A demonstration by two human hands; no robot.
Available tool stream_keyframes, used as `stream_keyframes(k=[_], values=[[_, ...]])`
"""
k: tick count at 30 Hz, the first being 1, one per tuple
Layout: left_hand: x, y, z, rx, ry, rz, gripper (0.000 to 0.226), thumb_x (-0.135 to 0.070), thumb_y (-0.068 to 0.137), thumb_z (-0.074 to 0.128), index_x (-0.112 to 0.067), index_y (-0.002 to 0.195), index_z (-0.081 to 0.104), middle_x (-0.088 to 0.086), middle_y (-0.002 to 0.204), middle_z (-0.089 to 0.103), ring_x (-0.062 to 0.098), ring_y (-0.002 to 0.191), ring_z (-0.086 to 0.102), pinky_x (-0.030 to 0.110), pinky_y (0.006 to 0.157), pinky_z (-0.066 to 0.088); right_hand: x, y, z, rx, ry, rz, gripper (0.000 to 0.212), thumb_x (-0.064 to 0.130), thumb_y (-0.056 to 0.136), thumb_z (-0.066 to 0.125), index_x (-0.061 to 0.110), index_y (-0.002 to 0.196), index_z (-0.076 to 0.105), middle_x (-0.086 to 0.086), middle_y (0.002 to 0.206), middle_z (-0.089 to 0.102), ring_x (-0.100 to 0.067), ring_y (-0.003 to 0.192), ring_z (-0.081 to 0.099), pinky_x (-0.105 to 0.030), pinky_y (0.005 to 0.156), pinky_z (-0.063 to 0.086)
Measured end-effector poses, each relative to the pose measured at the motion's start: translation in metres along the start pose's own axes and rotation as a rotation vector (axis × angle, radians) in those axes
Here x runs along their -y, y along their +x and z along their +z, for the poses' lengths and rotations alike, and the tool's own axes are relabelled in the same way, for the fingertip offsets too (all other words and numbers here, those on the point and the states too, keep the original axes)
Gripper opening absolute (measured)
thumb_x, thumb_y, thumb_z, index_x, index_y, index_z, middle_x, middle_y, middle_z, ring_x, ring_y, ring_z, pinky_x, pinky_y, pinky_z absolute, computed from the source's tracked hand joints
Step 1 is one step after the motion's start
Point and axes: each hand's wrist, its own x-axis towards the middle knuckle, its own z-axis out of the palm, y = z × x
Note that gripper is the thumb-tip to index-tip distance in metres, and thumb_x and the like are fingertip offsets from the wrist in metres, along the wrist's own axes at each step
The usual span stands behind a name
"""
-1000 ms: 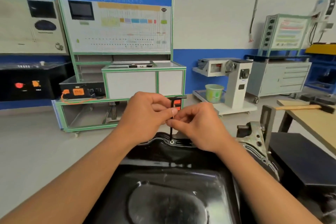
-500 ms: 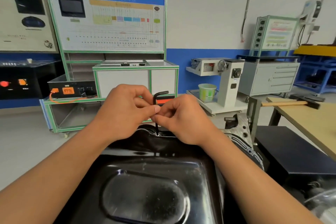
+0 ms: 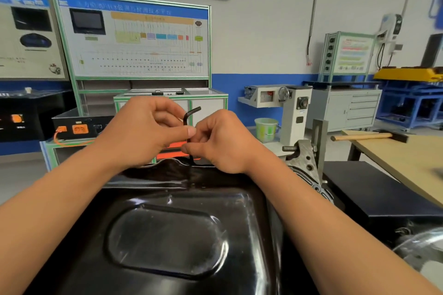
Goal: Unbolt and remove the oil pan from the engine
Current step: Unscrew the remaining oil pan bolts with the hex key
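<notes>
A glossy black oil pan (image 3: pixel 167 235) fills the lower middle of the head view, bottom side up on the engine. A black L-shaped hex key (image 3: pixel 187 118) stands upright at the pan's far flange, its short arm pointing right. My left hand (image 3: pixel 146 132) pinches the key's shaft with thumb and fingers. My right hand (image 3: pixel 220 146) pinches the shaft just lower down, close to the flange. The bolt under the key's tip is hidden by my fingers and the pan's rim.
Grey engine block metal with a threaded stud (image 3: pixel 304 158) sticks out right of the pan. A wooden table (image 3: pixel 407 158) with a hammer (image 3: pixel 366 137) stands at the right. Training panels (image 3: pixel 134 40), cabinets and a green bucket (image 3: pixel 266 129) line the back wall.
The key's short arm has swung round as both hands twirl the shaft. The camera has drifted, so the pan and hands sit a little differently in the frame.
</notes>
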Motion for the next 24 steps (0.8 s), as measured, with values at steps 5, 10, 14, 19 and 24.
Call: stream_keyframes(k=[5, 10, 14, 19, 24], values=[[-0.005, -0.005, -0.004, 0.149, -0.13, 0.091, 0.039, -0.006, 0.092, 0.063, -0.031, 0.122, 0.064, -0.016, 0.111, 0.073, 0.003, 0.1, 0.069, 0.018, 0.065, 0.056, 0.003, 0.001, 0.0, 0.035, -0.032, -0.012, 0.026, 0.017, 0.085, 0.079, 0.012, 0.062, 0.067, 0.011, 0.048, 0.056, 0.0, 0.046, 0.049, -0.015, 0.055, 0.039], [0.0, -0.007, -0.012, 0.216, -0.046, 0.129, 0.035, -0.01, 0.096, 0.059, -0.034, 0.122, 0.064, -0.023, 0.11, 0.072, -0.009, 0.106, 0.063, 0.014, 0.071, 0.054, 0.008, 0.001, -0.002, 0.104, -0.102, -0.058, 0.03, 0.01, 0.086, 0.075, 0.01, 0.058, 0.063, 0.021, 0.041, 0.052, 0.028, 0.055, 0.046, -0.023, 0.09, 0.05], [0.003, -0.004, -0.017, 0.221, -0.013, 0.129, 0.026, -0.02, 0.096, 0.059, -0.035, 0.116, 0.067, -0.015, 0.105, 0.073, 0.0, 0.1, 0.065, 0.02, 0.065, 0.055, 0.013, -0.002, -0.004, 0.14, -0.143, -0.076, 0.025, 0.012, 0.088, 0.074, 0.0, 0.067, 0.068, -0.005, 0.057, 0.064, 0.011, 0.05, 0.05, -0.007, 0.057, 0.038], [-0.001, 0.0, -0.006, 0.129, -0.162, 0.051, 0.012, -0.016, 0.093, 0.062, -0.016, 0.094, 0.074, 0.001, 0.066, 0.065, 0.014, 0.053, 0.055, 0.022, 0.047, 0.051, 0.011, -0.002, -0.002, 0.146, -0.107, -0.053, 0.035, 0.012, 0.086, 0.074, 0.015, 0.054, 0.06, -0.003, 0.052, 0.054, -0.008, 0.05, 0.041, -0.016, 0.052, 0.037], [-0.007, 0.001, 0.002, 0.14, -0.1, 0.067, 0.01, -0.015, 0.097, 0.058, -0.013, 0.093, 0.067, 0.007, 0.051, 0.053, 0.017, 0.04, 0.053, 0.025, 0.045, 0.048, 0.009, -0.004, 0.0, 0.136, -0.064, -0.034, 0.046, 0.006, 0.081, 0.073, 0.024, 0.045, 0.049, 0.004, 0.048, 0.046, -0.008, 0.047, 0.035, -0.012, 0.049, 0.033]])
